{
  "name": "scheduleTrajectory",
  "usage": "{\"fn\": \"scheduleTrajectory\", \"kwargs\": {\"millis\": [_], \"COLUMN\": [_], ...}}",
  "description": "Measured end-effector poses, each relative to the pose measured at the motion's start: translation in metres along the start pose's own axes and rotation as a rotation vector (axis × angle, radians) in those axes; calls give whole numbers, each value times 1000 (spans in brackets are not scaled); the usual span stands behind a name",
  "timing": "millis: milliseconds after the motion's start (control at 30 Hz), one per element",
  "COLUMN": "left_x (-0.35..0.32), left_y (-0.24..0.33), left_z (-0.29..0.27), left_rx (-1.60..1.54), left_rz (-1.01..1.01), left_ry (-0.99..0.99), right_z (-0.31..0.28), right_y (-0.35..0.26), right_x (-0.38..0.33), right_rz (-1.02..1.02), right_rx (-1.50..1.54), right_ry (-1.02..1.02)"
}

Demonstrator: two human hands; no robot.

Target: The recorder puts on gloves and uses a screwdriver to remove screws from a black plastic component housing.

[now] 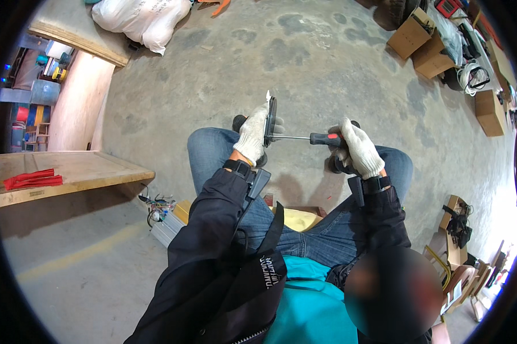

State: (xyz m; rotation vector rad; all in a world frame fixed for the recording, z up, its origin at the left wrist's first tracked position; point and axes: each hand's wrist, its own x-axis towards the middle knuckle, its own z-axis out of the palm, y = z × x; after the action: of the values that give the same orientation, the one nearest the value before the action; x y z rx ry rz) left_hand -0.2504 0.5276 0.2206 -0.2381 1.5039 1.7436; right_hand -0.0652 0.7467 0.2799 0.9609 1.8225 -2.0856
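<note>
My left hand point(251, 139), in a white knitted glove, grips a flat black piece point(270, 120) seen nearly edge-on. What kind of part it is I cannot make out; a small white bit shows at its top. My right hand point(361, 152), gloved the same way, is wrapped round the black and red handle of a screwdriver point(326, 139). Its metal shaft points left and reaches the lower part of the black piece. Whether the tip sits in a screw is hidden. Both hands are held out over the floor between my bent knees.
To the left stands a low wooden table point(112, 167) with a folded red thing point(33, 179) on it. A metal box with loose wires point(168, 226) lies beside my left leg. A white sack point(141, 20) is at the far left; cardboard boxes point(410, 37) stand far right.
</note>
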Motion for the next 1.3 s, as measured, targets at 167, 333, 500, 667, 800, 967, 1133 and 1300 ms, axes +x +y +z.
{"fn": "scheduleTrajectory", "kwargs": {"millis": [167,333,500,667,800,967,1133,1300], "left_x": [-1,8,6,6,5,3,9,5], "left_y": [3,-4,-2,0,-1,-1,-4,-1], "left_z": [6,0,-1,-1,0,0,-6,-2], "left_rx": [-2,-28,-69,-51,-58,-13,-57,-33], "left_rz": [-7,4,5,7,25,10,-3,10], "left_ry": [-4,-12,29,9,40,30,22,47], "right_z": [-1,-5,2,-1,-1,6,-1,-1], "right_y": [17,19,11,1,13,9,6,2], "right_x": [8,11,6,-1,3,0,2,-1], "right_rz": [-126,-279,-17,13,-230,-296,30,6], "right_rx": [62,143,-64,-75,-15,25,51,-76], "right_ry": [59,-39,-18,-75,-43,30,-105,-58]}}
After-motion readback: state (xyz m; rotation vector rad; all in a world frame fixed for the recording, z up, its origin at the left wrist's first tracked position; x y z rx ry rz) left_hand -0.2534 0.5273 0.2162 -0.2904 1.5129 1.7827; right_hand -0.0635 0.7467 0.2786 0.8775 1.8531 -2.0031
